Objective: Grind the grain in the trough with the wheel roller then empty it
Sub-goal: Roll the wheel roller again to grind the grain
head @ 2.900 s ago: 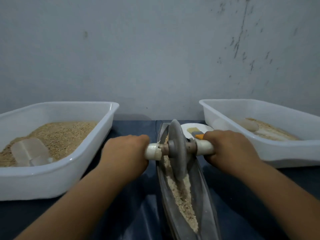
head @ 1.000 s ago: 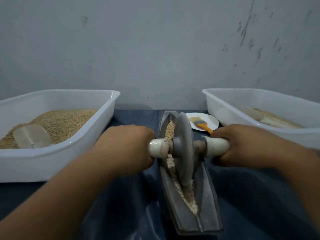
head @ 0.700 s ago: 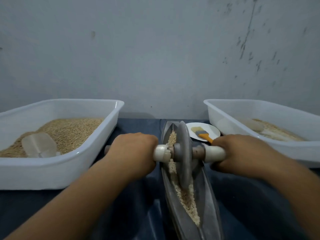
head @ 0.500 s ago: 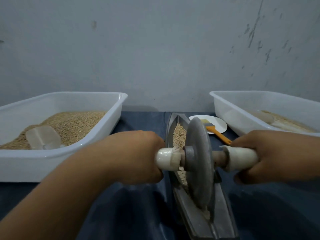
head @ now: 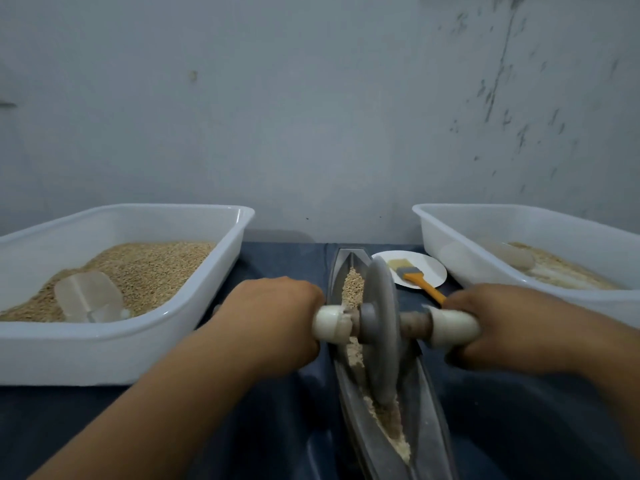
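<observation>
A grey metal wheel roller (head: 381, 327) stands on edge in the narrow metal trough (head: 429, 403), which runs away from me on the dark blue cloth. Tan grain (head: 353, 285) lies along the groove, whole at the far end and crushed at the near end. My left hand (head: 273, 320) grips the white left handle (head: 330, 323) of the roller's axle. My right hand (head: 512, 327) grips the white right handle (head: 453, 327).
A white tub (head: 114, 348) of whole grain with a clear scoop (head: 86, 296) stands at the left. Another white tub (head: 491, 261) holding ground grain and a scoop stands at the right. A small white plate (head: 429, 268) with an orange-handled brush (head: 415, 277) lies behind the trough.
The wheel has rolled away from me along the trough, from the near end towards the middle, uncovering crushed grain at the near end. Both hands have kept their grip on the handles.
</observation>
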